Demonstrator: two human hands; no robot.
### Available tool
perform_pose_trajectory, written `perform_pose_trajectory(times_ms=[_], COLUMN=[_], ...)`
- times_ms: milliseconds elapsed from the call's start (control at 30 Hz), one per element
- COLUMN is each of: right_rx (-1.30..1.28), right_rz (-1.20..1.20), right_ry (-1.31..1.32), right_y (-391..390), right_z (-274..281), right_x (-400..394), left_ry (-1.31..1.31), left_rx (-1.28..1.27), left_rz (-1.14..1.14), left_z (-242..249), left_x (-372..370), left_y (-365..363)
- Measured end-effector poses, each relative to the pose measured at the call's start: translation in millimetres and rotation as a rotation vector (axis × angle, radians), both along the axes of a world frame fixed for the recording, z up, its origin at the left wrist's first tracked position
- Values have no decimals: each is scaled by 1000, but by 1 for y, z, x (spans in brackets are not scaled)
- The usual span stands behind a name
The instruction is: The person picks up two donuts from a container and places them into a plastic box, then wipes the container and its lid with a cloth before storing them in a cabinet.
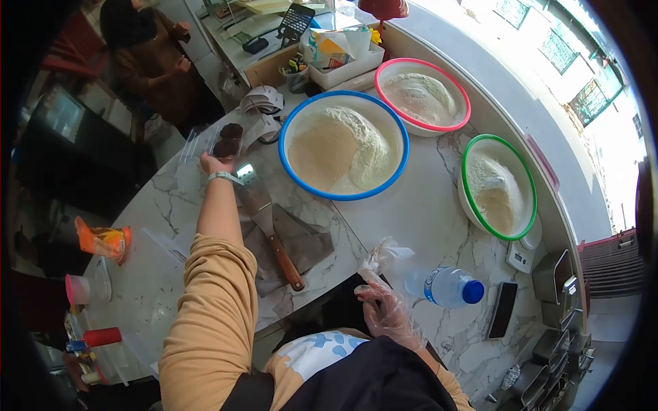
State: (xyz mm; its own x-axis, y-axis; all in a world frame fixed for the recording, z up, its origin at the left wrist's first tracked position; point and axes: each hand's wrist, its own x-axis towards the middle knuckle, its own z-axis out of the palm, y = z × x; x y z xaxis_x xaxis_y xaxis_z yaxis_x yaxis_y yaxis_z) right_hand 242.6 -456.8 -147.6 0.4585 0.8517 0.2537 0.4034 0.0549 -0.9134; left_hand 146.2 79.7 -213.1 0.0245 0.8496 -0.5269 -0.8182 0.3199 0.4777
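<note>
My left hand [216,163] reaches far across the marble counter [418,212] and closes on a small dark cup [225,147] that sits with another dark cup [232,130] in a clear plastic tray [199,140]. A metal scraper with a wooden handle [271,229] lies on a grey cloth [301,243] just right of my arm. My right hand [387,312], in a clear plastic glove, hovers near my body with its fingers loosely curled and nothing firmly gripped. A water bottle with a blue cap [449,286] lies beside it.
Three flour bowls stand on the counter: blue-rimmed [344,145], pink-rimmed [423,96], green-rimmed [499,186]. A black phone [502,309] and a small scale [521,255] lie at the right. An orange packet [103,241] and red-capped bottle [96,337] are left. Another person [154,61] stands beyond.
</note>
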Motion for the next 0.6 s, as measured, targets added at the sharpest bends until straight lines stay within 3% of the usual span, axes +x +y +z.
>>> perform_pose_trajectory(times_ms=[67, 100, 167, 300, 367, 467, 533, 600], right_rx=[26, 59, 55, 45, 1, -69, -179, -247], right_rz=[11, 25, 14, 41, 18, -86, -289, -277], right_ry=[89, 177, 110, -4, -29, -97, -396, -470], right_y=[0, 0, 3, 6, -1, -5, 1, 10], right_z=[-6, -8, -6, 10, 17, 17, 19, 16], right_x=[0, -1, -2, -3, -5, -8, -8, -7], left_ry=[324, 326, 599, 830, 983, 969, 978, 874], left_rx=[104, 103, 23, -40, 48, 76, 58, 246], left_rz=[-87, -97, 83, -64, -195, -149, -153, -247], left_z=[-35, -29, 3, 72, 62, 107, 135, 171], left_x=[-12, -9, -7, 0, -20, -4, -2, 1], left_y=[34, 31, 16, -29, 11, 2, -1, -25])
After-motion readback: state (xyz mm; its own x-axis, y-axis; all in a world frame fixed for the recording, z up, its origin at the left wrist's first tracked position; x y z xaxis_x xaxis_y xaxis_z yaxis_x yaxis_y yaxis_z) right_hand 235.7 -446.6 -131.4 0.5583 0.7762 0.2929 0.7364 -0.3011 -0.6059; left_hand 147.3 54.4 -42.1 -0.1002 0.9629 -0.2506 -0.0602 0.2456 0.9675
